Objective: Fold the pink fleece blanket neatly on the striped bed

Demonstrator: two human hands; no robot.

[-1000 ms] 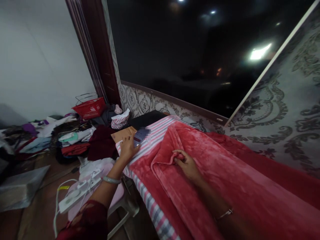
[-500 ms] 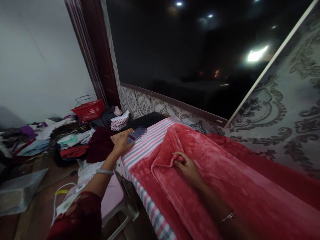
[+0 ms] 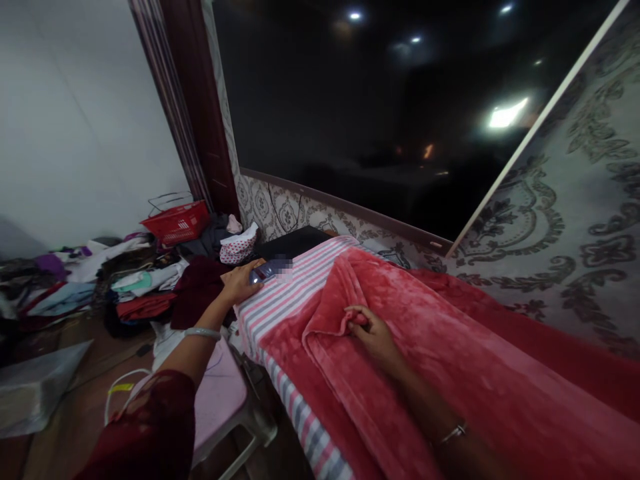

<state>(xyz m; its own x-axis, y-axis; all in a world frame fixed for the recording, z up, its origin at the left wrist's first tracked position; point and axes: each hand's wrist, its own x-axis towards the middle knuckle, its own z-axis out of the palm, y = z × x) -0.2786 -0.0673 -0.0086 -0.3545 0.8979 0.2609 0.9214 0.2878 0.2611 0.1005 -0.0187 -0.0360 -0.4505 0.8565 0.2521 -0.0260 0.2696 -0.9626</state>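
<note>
Basically, keep a light thumb-and-finger pinch w/ R hand [image 3: 370,330] on the edge of the red blanket [image 3: 440,347], under & around that hand, so as not to pull the fold askew. Ahead-left of it, w/ L hand [image 3: 241,283] at the flat dark item [image 3: 270,269], move low & slow to avoid rucking the striped cloth [image 3: 311,268] btwn hands; can't tell if gripping or only pressing. Vs. 1 s ago: slid item & L hand a bit further left, away from blanket; same R pinch, no obvious change in fold.
</note>
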